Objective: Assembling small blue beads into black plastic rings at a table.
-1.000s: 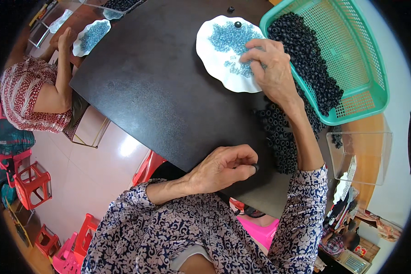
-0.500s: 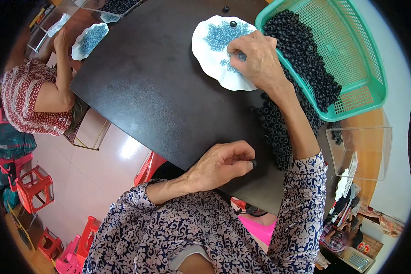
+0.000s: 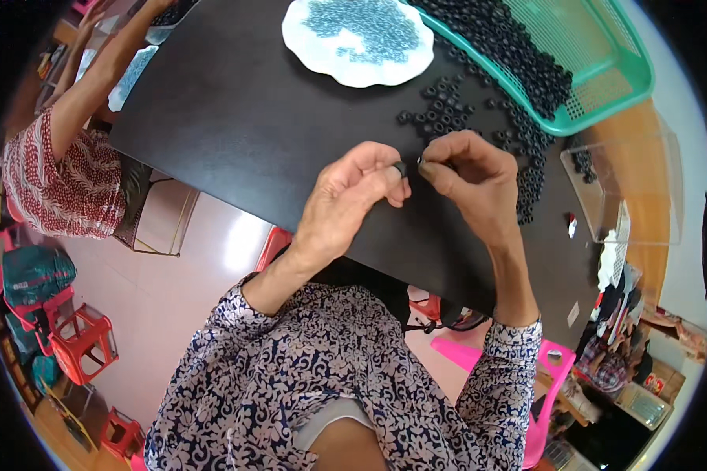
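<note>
My left hand is closed in a pinch on a small black ring-shaped part, held over the dark table. Facing it, a short gap away, my right hand pinches a tiny shiny piece between thumb and forefinger; its shape is mostly hidden. Beyond both hands stands a white wavy-rimmed plate with many small clear-blue pieces spread on it. Loose black ring-shaped parts lie on the table just past my right hand.
A green mesh basket holding many black parts stands at the far right, near a clear plastic box. A co-worker in a red patterned top sits at the left. Red stools stand on the floor.
My right hand has come back from the white plate toward my left hand. My left hand has risen a little, still holding the black part. The plate and basket sit higher in view.
</note>
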{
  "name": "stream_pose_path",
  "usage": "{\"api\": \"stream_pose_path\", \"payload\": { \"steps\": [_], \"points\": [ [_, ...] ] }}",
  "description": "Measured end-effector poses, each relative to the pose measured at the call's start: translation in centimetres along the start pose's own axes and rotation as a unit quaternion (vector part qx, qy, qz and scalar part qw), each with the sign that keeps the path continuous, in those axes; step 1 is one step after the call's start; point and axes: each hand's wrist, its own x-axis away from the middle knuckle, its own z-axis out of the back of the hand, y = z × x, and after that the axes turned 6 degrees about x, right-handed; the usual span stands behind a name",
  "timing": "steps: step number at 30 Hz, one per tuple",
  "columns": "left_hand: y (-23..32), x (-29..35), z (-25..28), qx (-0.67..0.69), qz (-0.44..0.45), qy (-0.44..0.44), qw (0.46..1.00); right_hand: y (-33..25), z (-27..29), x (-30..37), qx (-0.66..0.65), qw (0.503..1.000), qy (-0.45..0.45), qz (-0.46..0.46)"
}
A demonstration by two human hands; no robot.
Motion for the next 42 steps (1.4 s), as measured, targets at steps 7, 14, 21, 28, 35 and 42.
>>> {"api": "stream_pose_path", "payload": {
  "steps": [7,14,21,28,35,42],
  "points": [
    [0.0,0.5,-0.6,-0.059,-0.003,-0.013,0.998,0.7,-1.0,2.2,0.021,0.998,0.020,0.060],
    [-0.2,0.5,0.0,-0.101,-0.004,-0.048,0.994,2.3,-1.1,2.3,0.023,0.994,0.031,0.102],
    [-0.3,0.0,-0.3,-0.055,0.027,-0.035,0.998,2.5,-1.6,2.4,0.010,0.993,0.056,0.101],
    [-0.2,-0.2,-0.4,-0.068,0.034,-0.036,0.996,2.3,-1.2,2.3,0.009,0.995,0.049,0.092],
    [-0.2,0.1,-0.9,-0.139,0.034,-0.031,0.989,1.5,-0.8,2.7,0.098,0.988,0.048,0.106],
    [-0.3,0.2,-0.8,-0.123,0.012,-0.049,0.991,1.6,1.1,4.2,0.213,0.953,0.141,0.165]
  ]
}}
